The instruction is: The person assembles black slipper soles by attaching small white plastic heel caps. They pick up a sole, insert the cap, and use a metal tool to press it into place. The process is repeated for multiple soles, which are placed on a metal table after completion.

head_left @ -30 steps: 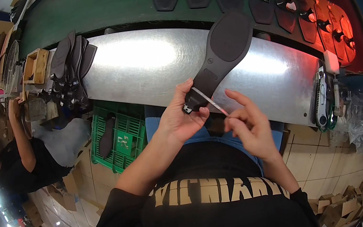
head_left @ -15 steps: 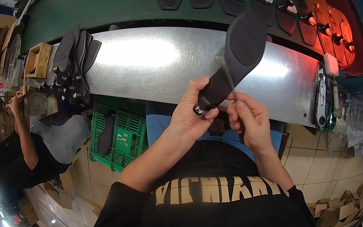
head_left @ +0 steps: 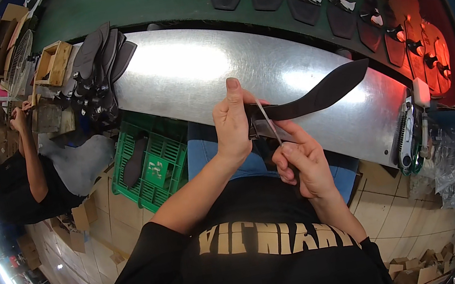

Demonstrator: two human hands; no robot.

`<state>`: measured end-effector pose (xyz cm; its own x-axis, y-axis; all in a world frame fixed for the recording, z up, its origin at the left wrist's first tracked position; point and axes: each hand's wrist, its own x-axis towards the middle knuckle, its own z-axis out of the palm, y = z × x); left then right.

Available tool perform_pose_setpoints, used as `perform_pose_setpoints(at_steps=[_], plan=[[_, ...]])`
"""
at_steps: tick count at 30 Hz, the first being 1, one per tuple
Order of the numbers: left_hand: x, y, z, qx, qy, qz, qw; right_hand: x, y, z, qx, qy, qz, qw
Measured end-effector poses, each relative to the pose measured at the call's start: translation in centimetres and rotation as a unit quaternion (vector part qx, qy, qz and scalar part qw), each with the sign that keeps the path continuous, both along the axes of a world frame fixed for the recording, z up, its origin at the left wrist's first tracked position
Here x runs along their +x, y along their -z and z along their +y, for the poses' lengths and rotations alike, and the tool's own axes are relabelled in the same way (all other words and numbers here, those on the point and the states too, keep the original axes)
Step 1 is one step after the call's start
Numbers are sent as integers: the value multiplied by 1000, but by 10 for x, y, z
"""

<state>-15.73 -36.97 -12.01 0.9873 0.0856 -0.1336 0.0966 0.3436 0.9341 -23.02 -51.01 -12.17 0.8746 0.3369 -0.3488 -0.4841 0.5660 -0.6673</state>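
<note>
My left hand (head_left: 232,126) is closed on the heel end of a dark shoe sole (head_left: 317,96), with its thumb pointing up. The sole is seen nearly edge-on, curving out to the right above the metal table. Small dark parts at the heel end are partly hidden by my left hand. In a pinch, my right hand (head_left: 305,168) grips the lower end of a thin pale strip (head_left: 265,116). The strip slants up across the heel end, close to my left hand. Whether it touches the sole I cannot tell.
A shiny metal table (head_left: 180,83) lies ahead, with a pile of dark soles (head_left: 100,58) at its left. Behind it, a green conveyor belt (head_left: 154,0) carries several dark soles. A green crate (head_left: 159,169) holds one. A co-worker (head_left: 27,177) sits at left.
The sole has turned from showing its broad face, pointing up and right, to nearly edge-on and lower. My left hand has rotated with it; my right hand has shifted slightly down and left.
</note>
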Motion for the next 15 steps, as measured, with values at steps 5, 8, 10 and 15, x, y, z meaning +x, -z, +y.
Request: perform_pose_setpoints(at_steps=[5, 8, 10, 15], plan=[[1, 4, 7, -1, 5, -17, 1000, 8, -4, -16, -44, 11, -31, 998], [4, -4, 11, 40, 11, 11, 999, 4, -4, -12, -315, 43, -200, 927], [2, -8, 12, 61, 34, 1, 998, 8, 4, -4, -468, 104, -392, 786], [4, -9, 18, 49, 58, 24, 997, 11, -1, -2, -485, 79, -435, 755]])
